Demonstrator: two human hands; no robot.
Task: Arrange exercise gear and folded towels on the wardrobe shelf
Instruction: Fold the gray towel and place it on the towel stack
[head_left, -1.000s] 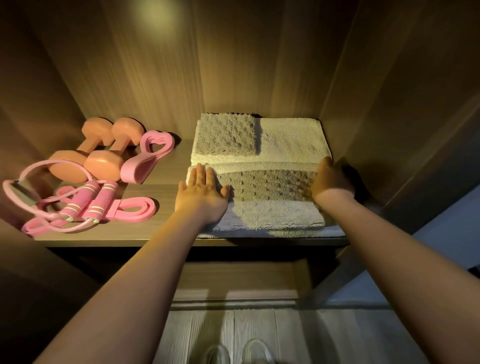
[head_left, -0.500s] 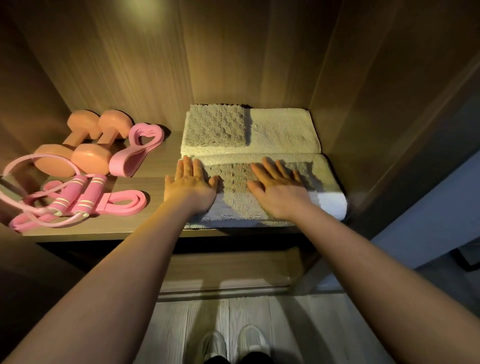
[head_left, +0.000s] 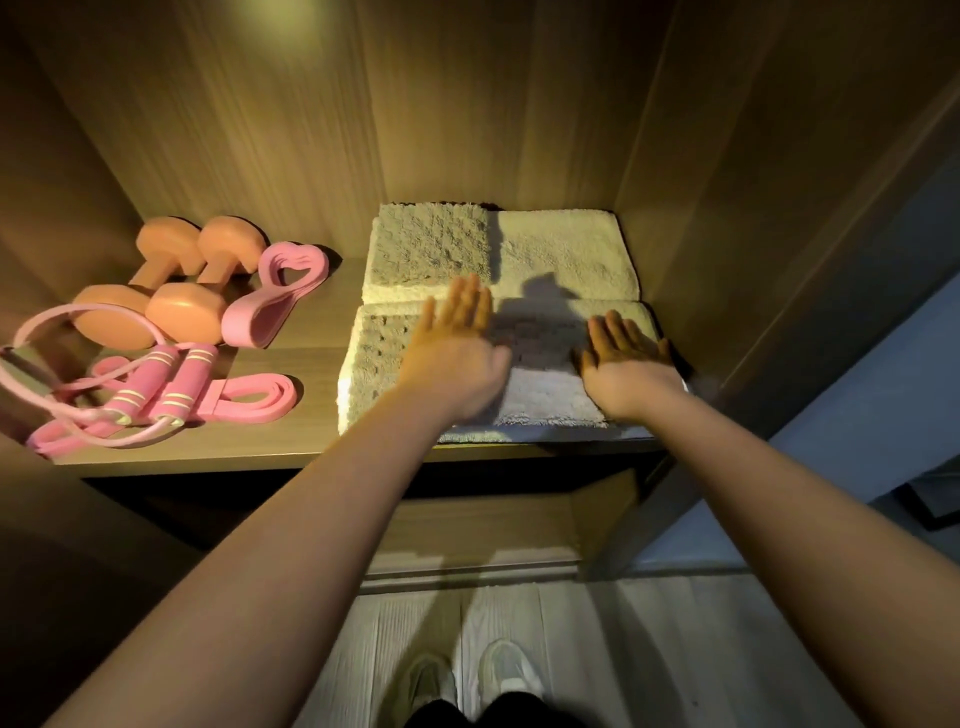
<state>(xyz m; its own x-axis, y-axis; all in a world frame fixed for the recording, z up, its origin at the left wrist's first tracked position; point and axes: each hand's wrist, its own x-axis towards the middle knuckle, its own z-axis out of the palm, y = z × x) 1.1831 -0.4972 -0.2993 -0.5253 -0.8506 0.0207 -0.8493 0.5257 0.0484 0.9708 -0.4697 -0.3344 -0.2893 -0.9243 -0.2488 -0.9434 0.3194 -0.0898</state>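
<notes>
Front towel (head_left: 371, 364) beneath straight-fingered left hand (head_left: 453, 353) and right hand (head_left: 628, 364), both shifted rightward since earlier; side wall (head_left: 701, 260) just beyond right hand, bare shelf (head_left: 322, 332) leftward.

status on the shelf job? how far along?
Looks done: dumbbells, heart-shaped pink loop, jump rope and pink band lie on the left of the shelf; the rear towel sits folded against the back wall. In hand: left hand and right hand, both open, lie flat on or just above the front towel, apparently smoothing it. Left: probably only squaring that towel, whose front edge reaches the shelf lip.
</notes>
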